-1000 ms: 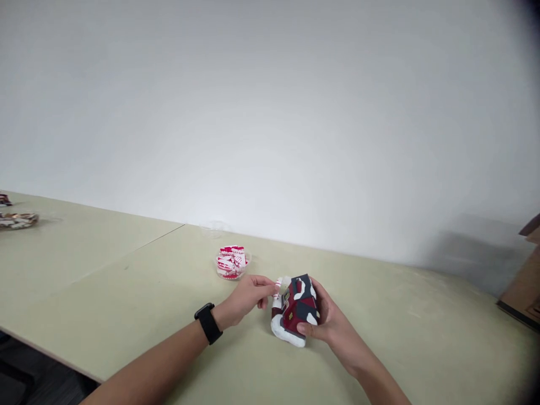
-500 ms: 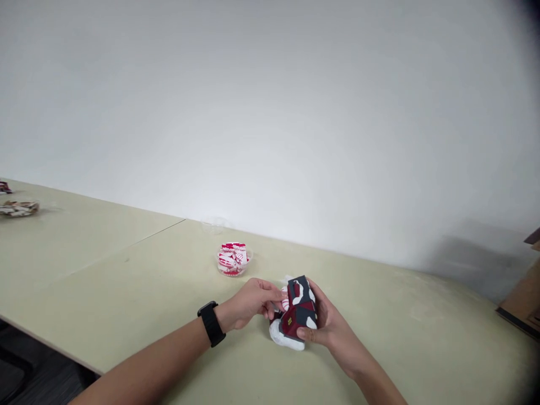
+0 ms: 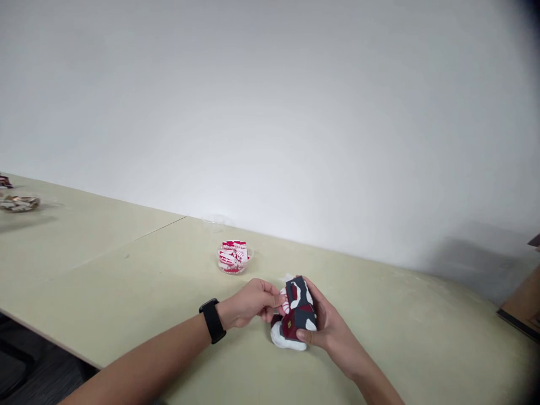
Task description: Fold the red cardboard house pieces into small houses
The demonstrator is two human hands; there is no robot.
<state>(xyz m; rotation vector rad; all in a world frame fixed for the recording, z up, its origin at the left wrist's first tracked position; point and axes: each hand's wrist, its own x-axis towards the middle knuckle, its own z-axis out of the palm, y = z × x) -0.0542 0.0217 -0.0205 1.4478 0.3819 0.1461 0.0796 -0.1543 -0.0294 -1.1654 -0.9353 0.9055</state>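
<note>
Left hand and right hand meet at a house-shaped ornament

Between the two hands, the ornament shows matte dark-grey roof slopes, dark-red walls, and lumpy white patches like snow along its roof edges and rounded base. Its long axis runs away from the wearer, roof tilted up, white base at the near end; whether it touches the tabletop I cannot tell. Right thumb and fingers curl around its right side, gripping it. Left thumb and fingers are pinched nearly closed on a small white piece with curved red stripes, against the ornament's left side. Beyond the left hand, a clear, round-walled tub holds a jumble of similar red-and-white pieces.
</note>
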